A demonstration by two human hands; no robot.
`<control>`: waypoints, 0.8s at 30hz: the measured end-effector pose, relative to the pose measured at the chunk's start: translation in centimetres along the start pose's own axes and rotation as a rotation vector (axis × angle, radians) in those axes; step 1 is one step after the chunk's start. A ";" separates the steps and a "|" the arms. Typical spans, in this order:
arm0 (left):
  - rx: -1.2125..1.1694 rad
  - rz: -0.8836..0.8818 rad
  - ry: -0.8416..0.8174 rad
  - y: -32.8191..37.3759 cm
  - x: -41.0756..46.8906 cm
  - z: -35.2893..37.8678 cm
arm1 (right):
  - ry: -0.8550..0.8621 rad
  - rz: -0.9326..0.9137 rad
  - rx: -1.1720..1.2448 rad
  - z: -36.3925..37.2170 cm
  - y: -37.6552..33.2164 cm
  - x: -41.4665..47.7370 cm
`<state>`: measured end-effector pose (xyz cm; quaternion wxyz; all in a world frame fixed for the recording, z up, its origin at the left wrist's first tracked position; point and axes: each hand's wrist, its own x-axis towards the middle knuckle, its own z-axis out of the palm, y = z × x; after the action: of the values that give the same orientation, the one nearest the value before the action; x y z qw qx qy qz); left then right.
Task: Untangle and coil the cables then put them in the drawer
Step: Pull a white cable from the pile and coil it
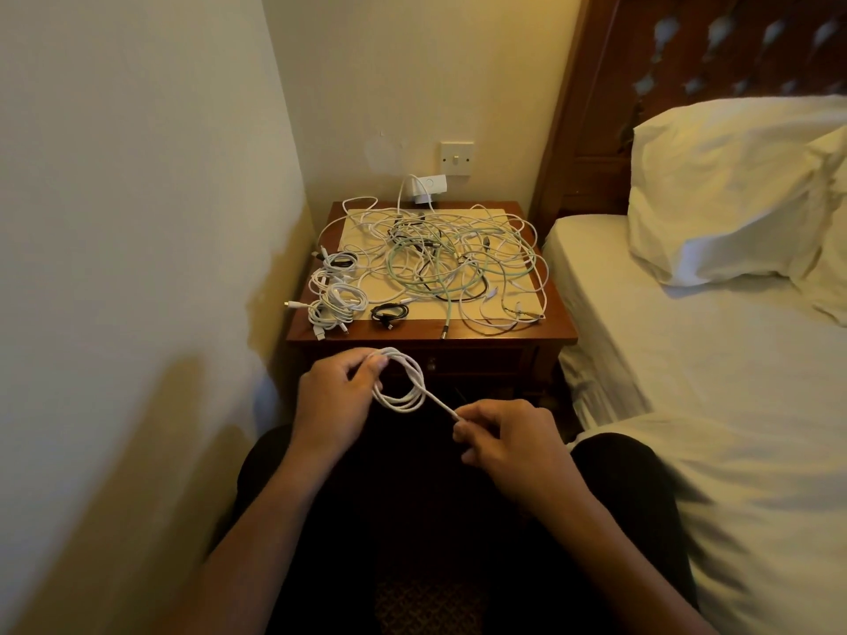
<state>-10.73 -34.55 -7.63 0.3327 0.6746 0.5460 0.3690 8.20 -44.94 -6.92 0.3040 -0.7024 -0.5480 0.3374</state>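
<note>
Head view: white cable (pixel 405 381) looped, in front of table (pixel 412 333). Left hand (pixel 333 398) grip pinches loops together; right hand (pixel 506 444) grip pinches loose tail. Risk: left pinch slackens, loops spring apart. Tangled cables (pixel 458 261) and finished coils (pixel 338 296) on table; drawer (pixel 481 362) closed. No legible writing or brands.
</note>
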 end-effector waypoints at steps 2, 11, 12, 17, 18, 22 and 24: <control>-0.057 -0.077 -0.007 -0.4 0.6 -0.4 | 0.004 -0.065 -0.046 -0.3 -0.3 -0.6; -0.947 -0.581 -0.226 2.8 -3.0 1.6 | 0.324 -0.081 0.078 1.5 0.8 0.4; -0.910 -0.575 -0.225 2.7 -3.4 1.9 | 0.316 -0.040 0.257 1.8 0.9 0.5; -0.682 -0.451 -0.075 2.5 -4.7 3.1 | 0.144 0.122 0.886 2.3 -0.3 0.5; -0.667 -0.425 -0.047 2.5 -4.8 3.2 | 0.098 0.137 0.904 2.2 -0.4 0.5; -0.690 -0.432 -0.033 2.3 -4.5 3.2 | -0.003 0.224 0.988 1.7 0.1 0.7; -0.814 -0.520 -0.147 2.0 -4.4 3.2 | 0.002 0.227 1.000 1.5 0.5 0.7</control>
<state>-7.60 -39.38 -8.15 0.6882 0.3555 0.4829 0.4084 7.35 -44.28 -8.27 0.5650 -0.5263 -0.2396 0.5885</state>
